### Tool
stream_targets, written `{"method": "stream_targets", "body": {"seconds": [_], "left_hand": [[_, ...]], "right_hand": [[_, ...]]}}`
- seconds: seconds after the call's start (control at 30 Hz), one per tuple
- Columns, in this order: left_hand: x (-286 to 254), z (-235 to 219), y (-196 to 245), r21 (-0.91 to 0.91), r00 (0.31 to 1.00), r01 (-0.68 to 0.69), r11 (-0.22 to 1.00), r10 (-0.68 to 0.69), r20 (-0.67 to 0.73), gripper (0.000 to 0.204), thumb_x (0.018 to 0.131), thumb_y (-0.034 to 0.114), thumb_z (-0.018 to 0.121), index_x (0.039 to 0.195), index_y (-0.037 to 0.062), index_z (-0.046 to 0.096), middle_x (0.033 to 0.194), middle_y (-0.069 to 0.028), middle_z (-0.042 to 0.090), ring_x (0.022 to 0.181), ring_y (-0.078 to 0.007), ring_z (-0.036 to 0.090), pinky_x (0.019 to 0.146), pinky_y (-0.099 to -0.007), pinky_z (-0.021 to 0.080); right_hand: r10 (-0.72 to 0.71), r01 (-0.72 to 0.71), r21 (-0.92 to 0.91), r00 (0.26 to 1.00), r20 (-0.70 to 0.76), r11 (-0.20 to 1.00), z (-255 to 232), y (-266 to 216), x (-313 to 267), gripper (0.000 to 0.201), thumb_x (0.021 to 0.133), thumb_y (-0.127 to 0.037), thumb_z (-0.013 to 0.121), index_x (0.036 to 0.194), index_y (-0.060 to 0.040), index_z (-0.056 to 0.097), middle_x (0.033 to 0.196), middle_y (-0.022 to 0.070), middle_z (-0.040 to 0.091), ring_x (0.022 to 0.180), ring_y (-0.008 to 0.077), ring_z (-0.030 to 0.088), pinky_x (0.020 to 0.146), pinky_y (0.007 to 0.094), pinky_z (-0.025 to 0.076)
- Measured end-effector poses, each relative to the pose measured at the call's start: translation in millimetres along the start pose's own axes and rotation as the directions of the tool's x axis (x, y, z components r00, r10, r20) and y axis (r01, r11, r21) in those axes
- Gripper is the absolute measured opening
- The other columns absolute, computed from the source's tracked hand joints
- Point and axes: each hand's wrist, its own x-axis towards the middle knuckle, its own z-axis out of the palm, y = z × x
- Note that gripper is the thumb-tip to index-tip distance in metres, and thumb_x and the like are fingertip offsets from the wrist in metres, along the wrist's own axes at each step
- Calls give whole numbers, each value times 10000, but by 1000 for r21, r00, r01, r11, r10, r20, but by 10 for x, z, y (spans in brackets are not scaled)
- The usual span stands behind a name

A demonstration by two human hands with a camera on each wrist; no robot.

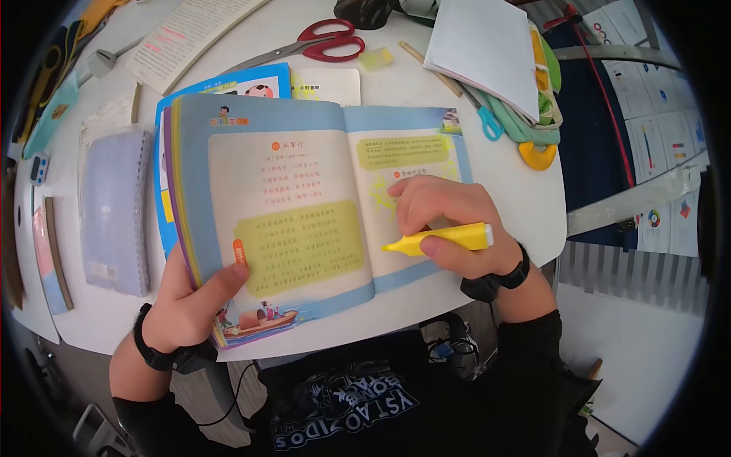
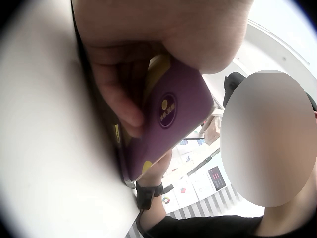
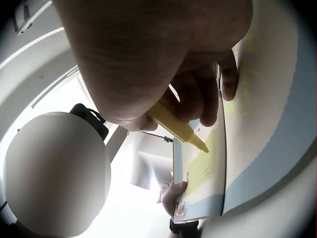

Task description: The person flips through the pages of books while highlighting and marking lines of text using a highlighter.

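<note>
An open illustrated book (image 1: 320, 175) with blue page borders and printed Chinese text lies tilted before me. My left hand (image 1: 186, 308) grips its lower left edge, thumb on the page and fingers curled beneath; the left wrist view shows them against the purple cover (image 2: 190, 99). In my right hand (image 1: 457, 209) is a yellow highlighter (image 1: 474, 237), uncapped, held between thumb and fingers over the right page. Its tip points left, near the book's centre fold. Yellow marks (image 1: 384, 206) show on the right page, partly hidden by the right hand.
Behind the book lie a blue book (image 1: 263, 78), red-handled scissors (image 1: 327, 42) and an eraser-like yellow block (image 1: 375, 59). A spiral notebook (image 1: 118, 213) is at left. White paper (image 1: 483, 57) on a green-yellow pouch and blue-handled scissors (image 1: 489, 122) sit back right.
</note>
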Motion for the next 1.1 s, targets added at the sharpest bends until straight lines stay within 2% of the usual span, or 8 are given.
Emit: {"method": "stream_targets", "body": {"seconds": [0.07,0.4,0.5,0.7,0.77,0.87,1.0,1.1], "left_hand": [[-8,-27,-12,-4,1000,-3,1000,3,15,463,1015,-1,543,1470,-51,473,1393,-151,635,1259,-210,603,1053,-371,484],[-18,-13,-5,20,999,-46,999,46,12,433,1010,-2,560,1438,-50,510,1335,-145,672,1212,-200,627,1021,-355,497],[-35,-18,4,35,1000,-12,999,12,5,430,1014,0,559,1438,-50,508,1332,-144,674,1210,-196,627,1019,-353,499],[-44,37,6,-85,998,35,996,-39,-39,424,1016,-3,561,1435,-46,517,1333,-141,675,1206,-188,630,1011,-350,504],[-43,17,21,-65,999,28,997,-30,-29,423,1018,2,565,1436,-44,518,1333,-142,676,1208,-189,631,1012,-351,506],[-37,-1,14,-18,1000,3,1000,-3,-19,419,1023,11,567,1436,-43,519,1331,-142,678,1208,-188,634,1010,-351,508],[-44,17,-6,-16,1000,-14,1000,13,-20,413,1028,20,569,1433,-45,520,1322,-140,681,1200,-185,635,1001,-347,511],[-40,39,21,-42,1000,14,999,-15,-26,407,1025,15,576,1424,-44,525,1318,-136,682,1191,-178,634,995,-342,510]], "right_hand": [[5,-10,-72,998,-61,997,41,-17,24,122,841,-50,723,934,-52,644,931,101,648,902,329,628,989,461,529],[-104,102,-188,995,-3,977,85,8,43,156,793,15,720,897,-58,631,885,87,599,881,320,615,943,472,544],[-105,98,-140,994,-39,985,102,2,42,78,783,4,663,845,-39,644,827,67,621,824,279,642,964,534,543],[-98,115,-113,984,150,987,38,-73,24,72,729,-24,669,774,-65,631,774,33,606,824,257,633,1003,566,502],[-62,67,-36,989,137,997,15,-83,35,113,783,16,696,812,-77,639,812,28,612,862,254,619,976,470,508],[-51,48,-105,998,-30,993,103,-64,62,104,785,16,699,816,-70,649,811,47,617,870,266,612,934,439,515],[-43,39,-130,999,-32,991,121,-55,62,107,781,18,704,830,-63,653,818,64,620,875,275,606,896,418,517],[-72,67,-146,997,-26,987,128,-60,34,48,747,-41,663,788,-46,638,775,53,603,858,286,628,988,533,535]]}}
